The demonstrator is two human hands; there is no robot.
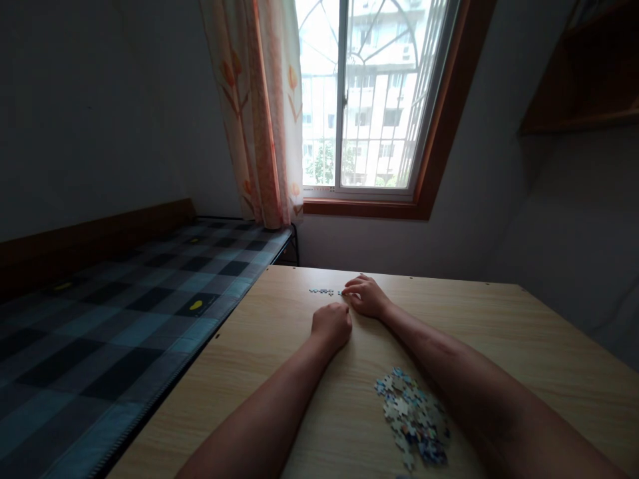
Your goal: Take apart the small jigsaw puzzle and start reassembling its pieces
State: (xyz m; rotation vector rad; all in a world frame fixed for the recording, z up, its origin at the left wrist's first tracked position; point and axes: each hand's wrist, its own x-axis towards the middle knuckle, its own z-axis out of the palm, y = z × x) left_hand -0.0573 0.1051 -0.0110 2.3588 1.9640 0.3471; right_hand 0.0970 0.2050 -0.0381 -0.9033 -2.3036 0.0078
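1. Loosely heaped on the pale wooden table (539,346), a pile of jigsaw pieces (412,416) is taken here as the landmark; it is set on the near part of the tabletop, between the two forearms and closer to the right one.
2. Many pieces in the pile are seen as plain, pale grey-beige shapes; others are marked with light blue, chiefly at its far end, and dark blue to purplish patches are gathered at its near right edge.
3. Knobs and notches are shown clearly along the pile's ragged outline, and pieces are overlapped in its middle.
4. Beyond the pile and to its left, near the table's far edge, a short row of pieces (322,291) is laid flat; bluish, white and dark tones are shown, but its printed picture is too small to be read.
5. Just right of that row, beyond the pile, a small light-blue piece (340,293) is met by the fingertips of the right hand (365,295). These fingers are partly bent and slightly spread; whether the piece is pinched or merely touched cannot be told.
6. Beyond the pile and to its left, the left hand (332,326) is rested on the table, its fingers curled inward; the fingertips are hidden, so whether anything is gripped cannot be told.
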